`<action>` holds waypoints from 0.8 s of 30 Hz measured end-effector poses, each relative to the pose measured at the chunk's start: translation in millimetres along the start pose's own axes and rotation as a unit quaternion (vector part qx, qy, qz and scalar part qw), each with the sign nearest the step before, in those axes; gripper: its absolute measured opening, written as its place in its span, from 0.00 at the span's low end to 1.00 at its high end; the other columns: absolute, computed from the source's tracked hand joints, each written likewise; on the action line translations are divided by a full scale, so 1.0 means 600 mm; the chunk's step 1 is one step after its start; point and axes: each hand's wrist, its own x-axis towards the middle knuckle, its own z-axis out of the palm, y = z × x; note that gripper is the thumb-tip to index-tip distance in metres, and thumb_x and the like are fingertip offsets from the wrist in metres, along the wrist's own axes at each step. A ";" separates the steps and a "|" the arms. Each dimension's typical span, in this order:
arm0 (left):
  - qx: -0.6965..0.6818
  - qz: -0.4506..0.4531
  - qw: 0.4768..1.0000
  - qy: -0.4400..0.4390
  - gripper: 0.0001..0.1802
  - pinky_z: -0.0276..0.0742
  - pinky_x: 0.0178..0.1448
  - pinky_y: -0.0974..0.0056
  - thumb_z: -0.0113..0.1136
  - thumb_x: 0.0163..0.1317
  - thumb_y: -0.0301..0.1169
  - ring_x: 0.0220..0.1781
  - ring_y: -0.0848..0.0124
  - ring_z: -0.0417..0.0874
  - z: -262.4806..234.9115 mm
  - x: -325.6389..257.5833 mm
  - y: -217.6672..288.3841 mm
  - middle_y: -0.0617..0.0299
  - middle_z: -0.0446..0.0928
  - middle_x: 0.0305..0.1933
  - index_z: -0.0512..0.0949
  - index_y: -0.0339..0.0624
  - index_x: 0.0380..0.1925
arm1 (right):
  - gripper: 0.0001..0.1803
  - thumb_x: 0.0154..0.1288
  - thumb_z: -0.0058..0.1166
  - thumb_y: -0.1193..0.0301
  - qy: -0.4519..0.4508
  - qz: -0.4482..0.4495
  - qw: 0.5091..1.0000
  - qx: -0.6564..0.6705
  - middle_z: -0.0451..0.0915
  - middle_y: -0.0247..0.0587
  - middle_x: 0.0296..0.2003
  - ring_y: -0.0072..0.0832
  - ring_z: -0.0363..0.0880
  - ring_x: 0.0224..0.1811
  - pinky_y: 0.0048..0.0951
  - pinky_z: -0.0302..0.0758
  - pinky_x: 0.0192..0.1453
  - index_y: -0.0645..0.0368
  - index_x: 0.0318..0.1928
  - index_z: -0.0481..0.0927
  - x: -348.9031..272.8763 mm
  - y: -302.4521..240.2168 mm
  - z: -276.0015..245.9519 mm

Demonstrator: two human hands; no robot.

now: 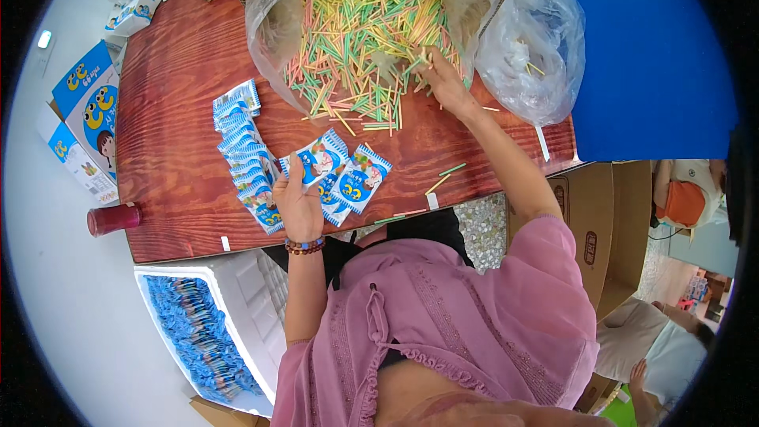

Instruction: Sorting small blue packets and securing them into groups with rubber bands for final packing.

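My left hand (300, 204) is closed on a small blue-and-white printed packet (318, 160), thumb on top, just above the table. Beside and under it lie more loose packets (360, 179). To its left, a row of overlapping packets (247, 156) runs along the table. My right hand (447, 85) reaches into the near right part of a heap of thin pink, yellow and green sticks (364, 32). Its fingers are pinched together around a few of the coloured sticks (413, 65). The heap spills from a clear plastic bag (273, 16) inside a cardboard box.
A white foam box (237, 308) full of blue packets stands below the table's left edge. A red jar (115, 219) sits at the left corner. Another clear bag (538, 47) lies at the right. Stray sticks (439, 182) lie near the front edge. Other people (656, 340) are at the right.
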 end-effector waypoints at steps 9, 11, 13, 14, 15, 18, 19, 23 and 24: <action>0.012 -0.010 1.000 -0.024 0.09 0.78 0.51 0.63 0.56 0.68 0.34 0.45 0.70 0.82 -0.019 0.003 -0.008 0.60 0.82 0.42 0.78 0.38 0.39 | 0.08 0.70 0.47 0.72 0.108 -0.108 0.988 -0.034 0.77 0.38 0.39 0.27 0.74 0.44 0.31 0.70 0.52 0.62 0.46 0.73 0.019 0.038 0.034; 0.014 -0.014 0.999 -0.031 0.09 0.78 0.51 0.62 0.57 0.68 0.34 0.45 0.70 0.82 -0.013 0.006 -0.010 0.60 0.82 0.42 0.78 0.38 0.39 | 0.07 0.71 0.48 0.70 0.152 -0.164 0.955 -0.194 0.76 0.40 0.35 0.32 0.75 0.42 0.32 0.70 0.51 0.62 0.41 0.72 0.019 0.063 0.041; 0.017 -0.009 0.999 -0.028 0.10 0.77 0.52 0.62 0.57 0.68 0.34 0.45 0.70 0.82 -0.017 0.000 -0.002 0.60 0.82 0.42 0.78 0.38 0.39 | 0.06 0.70 0.49 0.71 0.110 -0.128 0.979 -0.117 0.76 0.41 0.36 0.35 0.75 0.43 0.32 0.69 0.53 0.62 0.41 0.72 0.020 0.050 0.046; 0.020 -0.007 1.000 -0.013 0.10 0.77 0.52 0.62 0.57 0.68 0.34 0.45 0.70 0.82 -0.020 -0.002 0.002 0.60 0.82 0.43 0.78 0.38 0.39 | 0.06 0.69 0.49 0.72 0.070 -0.090 0.993 -0.043 0.76 0.43 0.37 0.38 0.75 0.45 0.33 0.69 0.55 0.62 0.42 0.72 0.021 0.044 0.048; 0.020 -0.009 1.000 -0.002 0.10 0.77 0.53 0.61 0.57 0.68 0.34 0.46 0.70 0.82 -0.018 0.000 0.001 0.60 0.82 0.43 0.78 0.38 0.39 | 0.06 0.69 0.49 0.72 0.071 -0.090 0.992 -0.044 0.76 0.43 0.37 0.38 0.75 0.45 0.33 0.69 0.55 0.62 0.42 0.72 0.021 0.043 0.049; 0.000 -0.007 1.000 -0.008 0.09 0.79 0.44 0.68 0.57 0.67 0.32 0.39 0.74 0.84 -0.001 -0.001 0.003 0.60 0.83 0.38 0.80 0.37 0.34 | 0.05 0.69 0.48 0.74 0.106 -0.043 0.985 0.133 0.77 0.42 0.38 0.37 0.75 0.47 0.31 0.68 0.60 0.61 0.43 0.72 0.018 0.046 0.052; 0.000 -0.008 1.000 -0.012 0.09 0.79 0.44 0.68 0.57 0.67 0.32 0.39 0.74 0.84 0.005 -0.002 0.002 0.60 0.83 0.38 0.80 0.37 0.34 | 0.06 0.70 0.47 0.74 0.100 -0.135 0.981 -0.100 0.77 0.41 0.38 0.33 0.76 0.48 0.31 0.67 0.61 0.61 0.44 0.72 0.018 0.062 0.043; -0.003 -0.014 1.000 -0.004 0.10 0.79 0.45 0.67 0.57 0.67 0.33 0.40 0.73 0.83 0.006 -0.001 -0.002 0.60 0.82 0.38 0.79 0.37 0.35 | 0.08 0.74 0.41 0.74 0.093 -0.132 0.983 -0.087 0.79 0.38 0.41 0.30 0.75 0.51 0.35 0.62 0.67 0.60 0.49 0.72 0.023 0.059 0.032; -0.005 -0.016 1.000 -0.011 0.10 0.79 0.46 0.66 0.57 0.68 0.33 0.41 0.73 0.83 0.002 0.002 -0.004 0.60 0.82 0.39 0.79 0.37 0.35 | 0.10 0.74 0.39 0.75 0.084 -0.019 0.987 0.137 0.80 0.40 0.42 0.32 0.75 0.53 0.38 0.60 0.68 0.60 0.50 0.72 0.025 0.040 0.035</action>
